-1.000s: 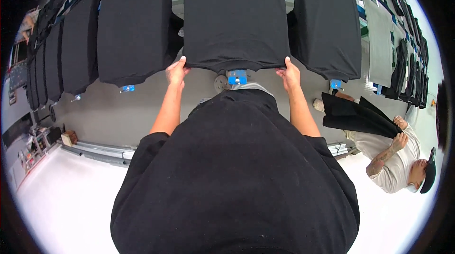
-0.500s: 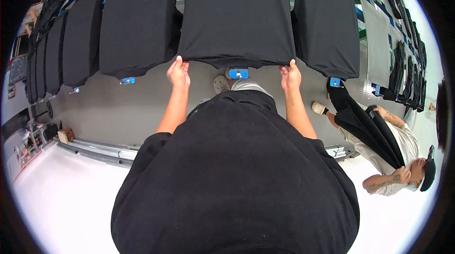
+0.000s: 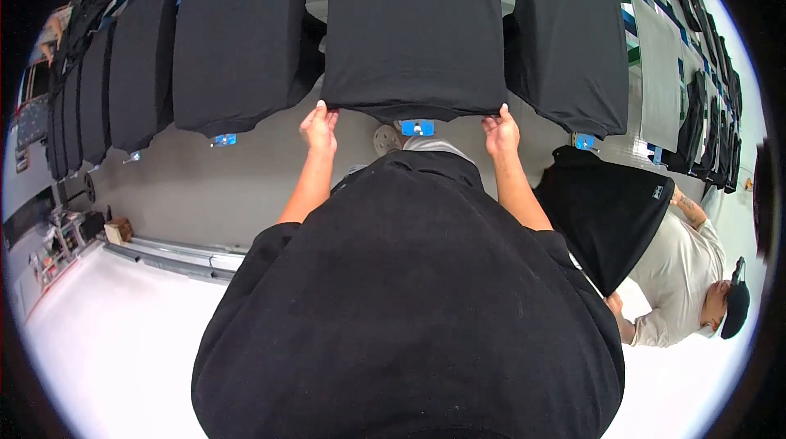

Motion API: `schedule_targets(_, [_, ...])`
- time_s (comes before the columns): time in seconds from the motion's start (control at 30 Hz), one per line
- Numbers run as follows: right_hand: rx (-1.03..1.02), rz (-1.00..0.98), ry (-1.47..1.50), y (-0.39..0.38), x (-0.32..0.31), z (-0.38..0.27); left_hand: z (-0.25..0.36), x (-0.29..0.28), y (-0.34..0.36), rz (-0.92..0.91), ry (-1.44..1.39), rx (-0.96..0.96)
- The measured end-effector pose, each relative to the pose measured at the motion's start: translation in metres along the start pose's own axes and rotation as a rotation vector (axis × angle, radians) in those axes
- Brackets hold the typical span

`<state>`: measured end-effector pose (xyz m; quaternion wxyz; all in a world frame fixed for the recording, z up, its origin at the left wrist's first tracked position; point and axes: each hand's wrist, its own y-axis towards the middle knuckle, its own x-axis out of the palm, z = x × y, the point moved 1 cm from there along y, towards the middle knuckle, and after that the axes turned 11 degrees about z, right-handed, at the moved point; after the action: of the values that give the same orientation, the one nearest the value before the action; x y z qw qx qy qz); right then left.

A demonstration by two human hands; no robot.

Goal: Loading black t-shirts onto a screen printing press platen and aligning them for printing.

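Note:
In front of me a black T-shirt (image 3: 415, 30) lies stretched flat over a board that it hides. My left hand (image 3: 320, 128) pinches the near left corner of its edge between thumb and fingers. At the near right corner, my right hand (image 3: 501, 131) grips the same edge in the same way. Between the hands the edge sags a little in folds. Just below it a blue clamp-like fitting (image 3: 417, 128) sticks out.
More black shirts (image 3: 237, 38) (image 3: 569, 46) cover boards on both sides. Bare grey boards (image 3: 657, 71) stand farther right. A co-worker (image 3: 675, 267) at the right holds up a black garment (image 3: 606, 210) close to my right arm. Metal rails (image 3: 180, 259) lie along the floor at left.
My left hand has shifted slightly right with its shirt corner, and the edge looks straighter. The co-worker has spread the black garment open between both hands.

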<state>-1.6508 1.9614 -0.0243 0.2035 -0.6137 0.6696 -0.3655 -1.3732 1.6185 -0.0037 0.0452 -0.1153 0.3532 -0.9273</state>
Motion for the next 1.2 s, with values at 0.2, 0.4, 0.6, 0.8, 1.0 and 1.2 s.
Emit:
schedule_targets(0.2, [0.076,0.063,-0.014,-0.016,0.027,-0.015,-0.004,0.009,0.014,0.032,0.144,-0.003])
schedule_targets(0.4, [-0.667,0.32,-0.921,0.018,0.024,-0.044,0.046,0.047,-0.003,0.162,0.762,0.602])
schedule_targets(0.6, [-0.699,0.122,-0.693,0.012,0.12,-0.086,0.078,0.118,0.004,-0.152,0.754,0.546])
schedule_targets(0.8, [-0.202,-0.157,-0.575,0.023,0.15,-0.114,0.081,0.145,0.028,-0.364,0.622,0.061])
schedule_targets(1.0, [0.131,-0.298,-0.358,0.022,0.147,-0.123,0.086,0.144,0.048,-0.466,0.516,-0.151])
schedule_targets(1.2, [0.145,-0.384,-0.272,0.042,0.174,-0.139,0.095,0.162,0.057,-0.5,0.507,-0.174])
